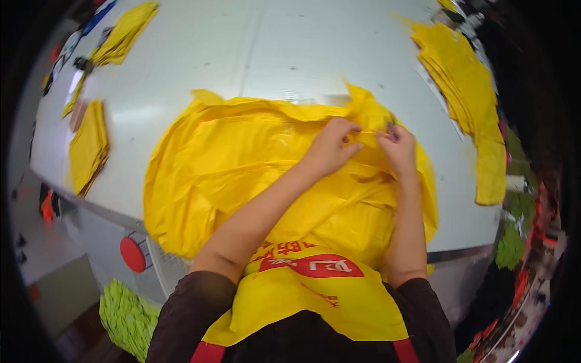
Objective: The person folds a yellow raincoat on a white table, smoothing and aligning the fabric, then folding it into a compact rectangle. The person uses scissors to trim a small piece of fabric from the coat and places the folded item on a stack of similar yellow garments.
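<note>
A large, crumpled piece of glossy yellow fabric (242,163) lies spread over the table's near part, with folds and seams across it. My left hand (331,146) is closed near the fabric's far edge, thumb and fingers pinching the cloth. Just to its right, my right hand (399,150) is also closed on the fabric, by a corner that stands up. A small dark thing shows at the right fingertips, too blurred to name. Both forearms rest over the cloth. The fabric's near side meets the yellow apron (302,302) on my body.
The white table (272,48) carries folded yellow fabric stacks at far left (127,33), at left (89,145) and along the right (457,78). Bright green cloth (127,317) is heaped low at left. A red disc (132,254) sits below the table edge.
</note>
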Action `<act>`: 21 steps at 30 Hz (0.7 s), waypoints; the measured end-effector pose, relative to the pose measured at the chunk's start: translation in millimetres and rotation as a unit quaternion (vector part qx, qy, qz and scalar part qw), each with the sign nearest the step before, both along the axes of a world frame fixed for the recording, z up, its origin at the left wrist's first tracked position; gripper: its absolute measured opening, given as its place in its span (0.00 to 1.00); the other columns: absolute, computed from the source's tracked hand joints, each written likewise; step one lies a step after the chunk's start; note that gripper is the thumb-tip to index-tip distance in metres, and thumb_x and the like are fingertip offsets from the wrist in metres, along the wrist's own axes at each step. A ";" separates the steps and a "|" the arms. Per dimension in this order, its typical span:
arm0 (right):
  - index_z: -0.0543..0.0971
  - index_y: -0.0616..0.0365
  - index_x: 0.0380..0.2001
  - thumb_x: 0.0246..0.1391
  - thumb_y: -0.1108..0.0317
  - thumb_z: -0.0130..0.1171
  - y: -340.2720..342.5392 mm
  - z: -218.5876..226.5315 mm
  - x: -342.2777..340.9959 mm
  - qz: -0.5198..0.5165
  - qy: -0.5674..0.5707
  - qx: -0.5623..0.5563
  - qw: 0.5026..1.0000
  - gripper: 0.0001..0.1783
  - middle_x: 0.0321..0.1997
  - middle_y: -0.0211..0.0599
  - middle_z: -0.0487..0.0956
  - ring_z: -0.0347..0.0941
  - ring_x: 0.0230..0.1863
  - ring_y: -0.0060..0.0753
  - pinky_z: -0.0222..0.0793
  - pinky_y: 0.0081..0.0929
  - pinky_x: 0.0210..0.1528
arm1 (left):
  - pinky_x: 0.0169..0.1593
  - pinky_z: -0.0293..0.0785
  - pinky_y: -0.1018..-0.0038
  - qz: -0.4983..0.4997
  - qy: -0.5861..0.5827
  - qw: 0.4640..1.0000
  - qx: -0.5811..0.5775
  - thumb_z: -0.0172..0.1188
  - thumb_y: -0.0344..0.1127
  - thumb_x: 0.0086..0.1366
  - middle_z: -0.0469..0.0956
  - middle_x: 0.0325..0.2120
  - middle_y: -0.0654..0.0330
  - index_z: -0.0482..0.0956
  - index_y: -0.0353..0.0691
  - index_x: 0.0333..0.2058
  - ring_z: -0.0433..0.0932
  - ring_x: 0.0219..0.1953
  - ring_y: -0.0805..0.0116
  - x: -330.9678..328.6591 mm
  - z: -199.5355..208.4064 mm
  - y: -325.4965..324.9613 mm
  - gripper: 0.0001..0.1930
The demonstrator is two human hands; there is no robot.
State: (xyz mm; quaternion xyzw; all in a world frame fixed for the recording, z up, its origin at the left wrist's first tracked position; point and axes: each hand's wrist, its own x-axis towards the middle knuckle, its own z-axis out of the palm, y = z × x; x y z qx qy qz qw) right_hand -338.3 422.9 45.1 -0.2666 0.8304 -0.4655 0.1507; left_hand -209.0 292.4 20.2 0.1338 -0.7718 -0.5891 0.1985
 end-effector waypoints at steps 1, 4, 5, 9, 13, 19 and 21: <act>0.71 0.62 0.20 0.45 0.67 0.60 2.2 -1.5 -1.3 -0.031 -0.009 0.000 0.999 0.11 0.15 0.22 0.63 0.54 0.20 0.14 0.54 0.19 0.20 | 0.40 0.72 0.71 0.040 -0.001 0.995 -0.089 0.62 0.34 0.52 0.74 0.39 0.54 0.75 0.38 0.39 0.75 0.36 0.62 14.8 8.3 -9.5 0.15; 0.69 0.61 0.18 0.47 0.67 0.58 16.2 -18.9 -15.2 -0.100 0.013 -0.029 0.995 0.12 0.15 0.20 0.61 0.53 0.19 0.14 0.52 0.19 0.20 | 0.42 0.71 0.64 0.157 -0.005 0.928 -0.337 0.62 0.37 0.51 0.76 0.35 0.53 0.76 0.40 0.38 0.74 0.37 0.54 60.2 18.3 -48.5 0.15; 0.69 0.60 0.18 0.48 0.67 0.57 21.5 -26.0 -20.5 -0.115 0.036 -0.027 0.992 0.12 0.15 0.20 0.61 0.52 0.19 0.14 0.51 0.19 0.20 | 0.42 0.71 0.64 0.219 -0.059 0.899 -0.374 0.63 0.38 0.51 0.76 0.34 0.54 0.76 0.40 0.38 0.74 0.37 0.55 80.1 20.7 -68.6 0.16; 0.69 0.58 0.18 0.48 0.69 0.57 19.2 -35.1 -27.6 -0.177 0.020 -0.084 0.980 0.10 0.15 0.17 0.60 0.51 0.18 0.12 0.48 0.17 0.19 | 0.38 0.72 0.62 0.371 -0.344 0.790 -0.346 0.61 0.43 0.55 0.77 0.31 0.52 0.77 0.38 0.36 0.75 0.36 0.53 155.3 18.1 -143.0 0.15; 0.71 0.55 0.22 0.47 0.69 0.57 4.6 -13.1 -31.3 -0.225 -0.140 -0.259 0.929 0.06 0.13 0.17 0.59 0.51 0.13 0.10 0.43 0.16 0.15 | 0.35 0.72 0.65 0.329 -0.415 0.846 -0.052 0.59 0.46 0.58 0.77 0.30 0.52 0.76 0.33 0.35 0.76 0.33 0.56 186.4 -18.9 -190.5 0.19; 0.71 0.54 0.25 0.51 0.67 0.57 7.4 8.3 -13.5 -0.153 -0.211 -0.298 0.918 0.06 0.11 0.18 0.57 0.50 0.10 0.11 0.43 0.16 0.12 | 0.36 0.73 0.79 0.306 0.055 0.850 0.426 0.57 0.37 0.62 0.76 0.31 0.64 0.74 0.36 0.37 0.75 0.32 0.76 178.0 -13.1 -179.3 0.11; 0.71 0.55 0.26 0.51 0.67 0.57 0.6 7.2 14.5 -0.082 -0.216 -0.239 0.943 0.06 0.12 0.18 0.58 0.51 0.11 0.11 0.45 0.15 0.13 | 0.37 0.72 0.81 0.267 0.120 0.847 0.443 0.56 0.34 0.62 0.76 0.31 0.64 0.73 0.37 0.38 0.74 0.33 0.78 177.5 -4.2 -163.1 0.08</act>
